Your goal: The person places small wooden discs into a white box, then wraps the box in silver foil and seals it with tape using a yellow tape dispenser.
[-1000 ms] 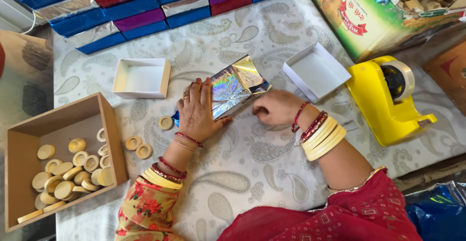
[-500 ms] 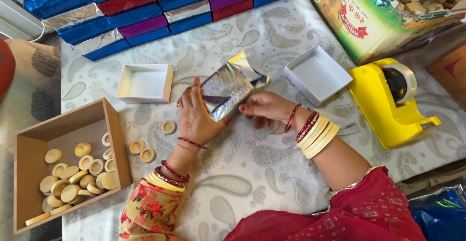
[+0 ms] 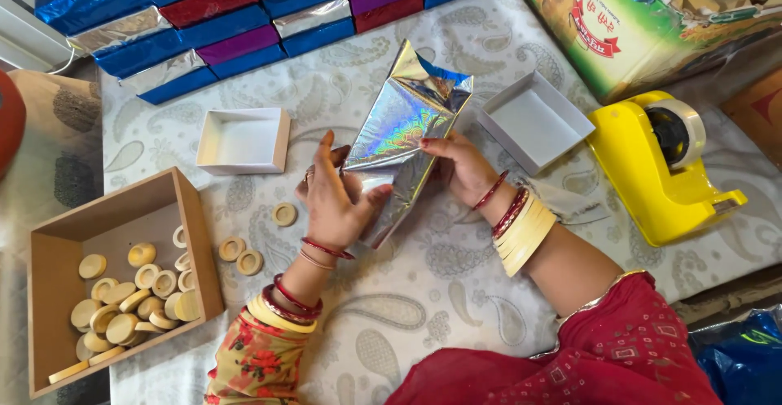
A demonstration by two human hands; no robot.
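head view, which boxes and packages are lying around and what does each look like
Wrapped boxes: stacked along the far edge, shiny blue, red, purple and silver.
Printed carton: far right, green and yellow with a red emblem.
Two open white boxes: either side of the hands.
Holographic silver package: centre, held by left hand and right hand.

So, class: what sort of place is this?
Probably a home gift-packing workspace: rows of foil-wrapped boxes, a yellow tape dispenser, and both hands folding shiny foil paper on a cloth-covered table.
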